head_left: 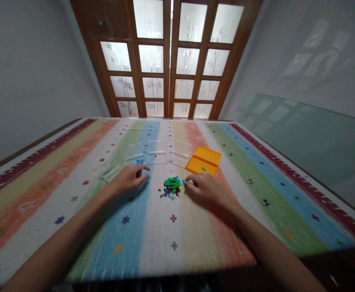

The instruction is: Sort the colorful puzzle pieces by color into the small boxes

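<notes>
The pile of small bricks [172, 185] lies on the surface [157, 239] between my hands. Judged light, stiff, slick; pinch each by opposite sides. My left fingers [141, 166] stand parted, apparently bare. My right fingers [195, 177] curl at its edge; contents indiscernible. Buried bricks are hidden; clear boxes [157, 163] read faintly.

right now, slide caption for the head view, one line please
Right hand beside a pile of small coloured pieces, left hand near clear boxes, over a striped tablecloth.

green, blue, brown pieces [172, 185]; orange case [206, 156]; striped tablecloth [157, 243]
</notes>
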The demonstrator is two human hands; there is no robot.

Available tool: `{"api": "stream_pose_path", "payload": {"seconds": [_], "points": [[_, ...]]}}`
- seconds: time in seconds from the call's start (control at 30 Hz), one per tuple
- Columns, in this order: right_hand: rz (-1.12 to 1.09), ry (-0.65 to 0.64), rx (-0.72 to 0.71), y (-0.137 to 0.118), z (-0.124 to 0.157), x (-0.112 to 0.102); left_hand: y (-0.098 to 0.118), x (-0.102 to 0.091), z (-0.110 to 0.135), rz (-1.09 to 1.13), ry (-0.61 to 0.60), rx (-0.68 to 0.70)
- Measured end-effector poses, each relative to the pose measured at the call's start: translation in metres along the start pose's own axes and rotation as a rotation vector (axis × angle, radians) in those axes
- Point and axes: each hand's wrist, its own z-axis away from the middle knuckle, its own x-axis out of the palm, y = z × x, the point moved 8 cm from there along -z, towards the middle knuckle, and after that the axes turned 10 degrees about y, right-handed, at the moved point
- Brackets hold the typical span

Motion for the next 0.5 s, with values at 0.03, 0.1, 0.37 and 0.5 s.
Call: {"api": "stream_pose_path", "payload": {"seconds": [0.03, 0.1, 0.37, 0.5], "points": [[0.002, -0.014, -0.007, -0.001, 0.0, 0.0, 0.011, 0.008, 0.007, 0.029, -0.044, 0.036], [0.002, -0.039, -0.018, -0.003, 0.0, 0.0, 0.031, 0.021, 0.019, 0.085, -0.1, 0.083], [-0.055, -0.063, -0.023, -0.008, 0.003, 0.004, 0.062, 0.051, 0.028, 0.132, -0.155, 0.148], [-0.076, -0.091, -0.049, -0.01, 0.005, 0.012, 0.073, 0.06, 0.027, 0.132, -0.145, 0.21]]}}
